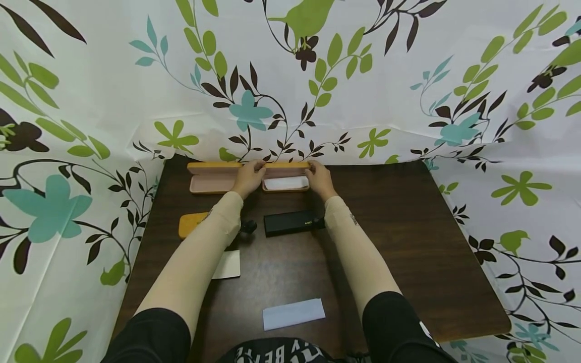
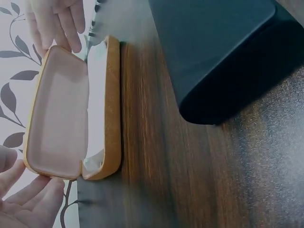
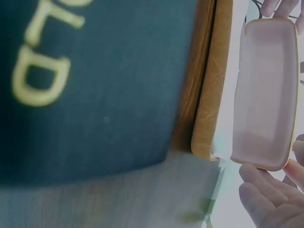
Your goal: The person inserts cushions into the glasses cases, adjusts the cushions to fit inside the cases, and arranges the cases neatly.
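Note:
At the back of the table a tan glasses case (image 1: 286, 190) stands with its lid raised, showing a pale pink lining (image 2: 59, 109). A folded white cloth or paper (image 1: 287, 182) lies in its base. My left hand (image 1: 248, 179) holds the left end of the lid by its corner, fingertips at the edge in the left wrist view. At the opposite end, my right hand (image 1: 320, 179) holds the lid's other corner, its fingers (image 3: 266, 187) right under the rim. Beside my left hand is a second opened case (image 1: 211, 184) with the same pink lining.
Just in front lies a dark case (image 1: 290, 223) with gold letters. A yellow case (image 1: 190, 224) and a small black object (image 1: 247, 227) are by my left forearm, which partly covers a cream paper (image 1: 228, 265). Near the front edge lies a pale bluish strip (image 1: 294, 313). Patterned cloth hangs behind.

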Available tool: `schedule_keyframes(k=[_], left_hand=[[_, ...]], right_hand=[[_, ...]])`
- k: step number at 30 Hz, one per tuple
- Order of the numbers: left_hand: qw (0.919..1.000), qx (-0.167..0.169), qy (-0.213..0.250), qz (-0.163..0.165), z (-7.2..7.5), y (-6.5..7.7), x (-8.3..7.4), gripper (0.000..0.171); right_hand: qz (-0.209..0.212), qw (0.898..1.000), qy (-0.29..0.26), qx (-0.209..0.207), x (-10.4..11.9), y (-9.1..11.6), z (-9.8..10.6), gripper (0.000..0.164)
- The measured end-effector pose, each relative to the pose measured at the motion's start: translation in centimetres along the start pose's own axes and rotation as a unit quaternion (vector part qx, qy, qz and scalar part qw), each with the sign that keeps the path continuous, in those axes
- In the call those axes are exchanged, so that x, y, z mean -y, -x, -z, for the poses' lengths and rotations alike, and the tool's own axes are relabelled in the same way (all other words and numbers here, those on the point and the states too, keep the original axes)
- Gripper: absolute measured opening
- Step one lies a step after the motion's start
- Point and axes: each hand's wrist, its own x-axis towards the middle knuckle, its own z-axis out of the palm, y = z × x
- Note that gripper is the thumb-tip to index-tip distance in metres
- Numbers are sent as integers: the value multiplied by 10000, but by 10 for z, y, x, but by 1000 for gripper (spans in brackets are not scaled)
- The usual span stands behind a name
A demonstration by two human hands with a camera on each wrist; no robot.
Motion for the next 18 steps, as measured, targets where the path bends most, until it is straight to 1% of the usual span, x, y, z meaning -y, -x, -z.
schedule_keyframes(k=[4,8,12,14,18], left_hand=[[9999,-103,-21,57,-5,0,-1,35],[9997,-215,33,73,-7,1,-1,27],[9989,-467,37,-22,-8,-1,1,20],[9984,-569,52,-16,-9,-2,2,18],[9982,-596,-44,57,-10,-3,2,20]], right_hand=[[-183,9986,-447,-215,-2,1,-4,33],[-299,9976,-556,-278,-3,3,-8,25],[-319,9967,-679,-321,-2,3,-8,22],[-338,9964,-693,-344,-1,2,-7,20],[-422,9968,-599,-326,-2,0,-5,24]])
